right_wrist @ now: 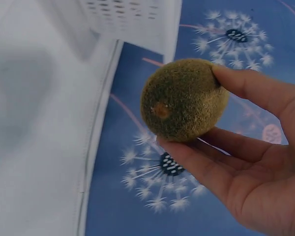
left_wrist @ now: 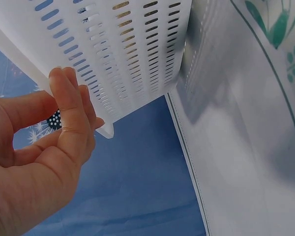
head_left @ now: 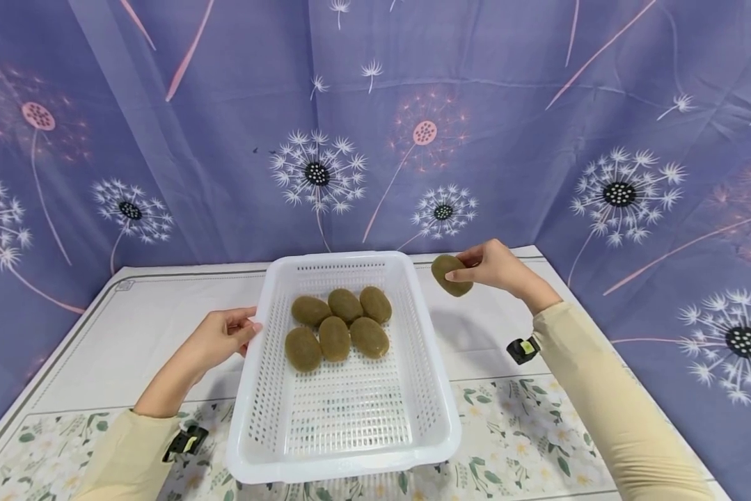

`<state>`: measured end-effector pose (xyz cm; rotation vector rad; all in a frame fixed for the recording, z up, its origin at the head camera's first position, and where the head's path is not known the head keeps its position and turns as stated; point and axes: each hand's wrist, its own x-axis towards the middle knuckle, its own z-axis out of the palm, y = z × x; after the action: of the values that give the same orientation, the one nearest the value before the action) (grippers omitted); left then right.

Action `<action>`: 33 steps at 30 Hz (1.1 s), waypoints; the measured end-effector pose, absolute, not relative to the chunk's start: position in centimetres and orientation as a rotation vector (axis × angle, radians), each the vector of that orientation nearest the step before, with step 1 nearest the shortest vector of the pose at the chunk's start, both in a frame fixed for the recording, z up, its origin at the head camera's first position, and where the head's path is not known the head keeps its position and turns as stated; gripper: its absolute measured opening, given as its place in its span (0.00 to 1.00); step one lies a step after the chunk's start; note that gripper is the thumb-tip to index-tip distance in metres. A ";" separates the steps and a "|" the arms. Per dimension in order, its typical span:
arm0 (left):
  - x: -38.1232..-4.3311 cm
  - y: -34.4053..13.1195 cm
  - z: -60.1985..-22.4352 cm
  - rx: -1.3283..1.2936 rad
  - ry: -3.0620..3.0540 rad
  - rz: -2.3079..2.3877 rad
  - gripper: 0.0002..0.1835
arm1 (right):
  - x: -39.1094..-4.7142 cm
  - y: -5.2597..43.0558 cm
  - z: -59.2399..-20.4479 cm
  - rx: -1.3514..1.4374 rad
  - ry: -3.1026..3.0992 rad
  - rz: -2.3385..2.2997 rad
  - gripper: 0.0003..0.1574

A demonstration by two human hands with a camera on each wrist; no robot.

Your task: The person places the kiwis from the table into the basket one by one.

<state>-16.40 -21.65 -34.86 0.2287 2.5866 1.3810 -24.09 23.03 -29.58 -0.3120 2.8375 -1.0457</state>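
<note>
A white perforated plastic basket (head_left: 344,463) stands on the table with several brown kiwis (head_left: 334,339) grouped in its far half. My left hand (head_left: 221,337) pinches the basket's left rim between thumb and fingers; the left wrist view shows the hand (left_wrist: 54,142) at that edge, beside the slotted wall (left_wrist: 132,54). Off the basket's right side, my right hand (head_left: 497,268) grips one kiwi (head_left: 452,275) above the table. Seen from the right wrist, the thumb and fingers (right_wrist: 250,88) hold this fuzzy kiwi (right_wrist: 182,101) from the side, one end of it facing the camera.
The table (head_left: 162,306) has a white cover, with a floral printed band (head_left: 513,431) along the near part. A purple curtain with dandelion prints (head_left: 375,104) hangs right behind the table and down both sides.
</note>
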 end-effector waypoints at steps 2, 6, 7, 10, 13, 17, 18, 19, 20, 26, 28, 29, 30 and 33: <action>-16.4 -21.7 -34.9 0.230 2.586 1.377 0.30 | -23.9 22.7 -28.9 -0.329 2.843 -1.045 0.30; -16.3 -21.7 -34.9 0.234 2.584 1.381 0.29 | -23.6 21.9 -27.6 -0.372 2.847 -1.057 0.29; -16.4 -21.7 -34.9 0.234 2.583 1.383 0.29 | -23.5 21.7 -27.3 -0.382 2.844 -1.060 0.28; -16.4 -21.6 -34.8 0.234 2.579 1.389 0.29 | -23.3 20.9 -26.4 -0.403 2.831 -1.058 0.29; -16.4 -21.6 -34.8 0.237 2.580 1.395 0.29 | -23.1 20.0 -25.7 -0.424 2.822 -1.054 0.30; -16.5 -21.6 -34.8 0.244 2.574 1.404 0.29 | -23.0 18.6 -25.1 -0.487 2.784 -1.081 0.28; -16.5 -21.7 -34.8 0.245 2.572 1.405 0.29 | -22.9 18.2 -25.0 -0.503 2.770 -1.091 0.27; -16.5 -21.7 -34.8 0.247 2.569 1.405 0.29 | -22.8 17.8 -24.9 -0.528 2.757 -1.097 0.25; -16.5 -21.7 -34.8 0.247 2.569 1.404 0.29 | -22.8 17.4 -24.8 -0.550 2.744 -1.104 0.24; -16.4 -21.7 -34.7 0.251 2.573 1.398 0.29 | -22.5 14.5 -24.5 -0.662 2.666 -1.127 0.21; -16.4 -21.7 -34.7 0.251 2.569 1.398 0.30 | -22.4 13.5 -24.6 -0.694 2.641 -1.121 0.22; -16.4 -21.7 -34.7 0.250 2.567 1.398 0.30 | -22.4 13.0 -24.7 -0.709 2.628 -1.118 0.22; -16.4 -21.7 -34.7 0.248 2.564 1.398 0.30 | -22.3 12.6 -24.8 -0.727 2.618 -1.113 0.22; -16.4 -21.7 -34.8 0.245 2.563 1.399 0.30 | -22.1 11.2 -25.1 -0.798 2.598 -1.088 0.22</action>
<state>-16.40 -21.69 -34.76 0.2445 2.5630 1.3991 -22.11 11.17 -25.13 -0.7979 2.5978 -1.0883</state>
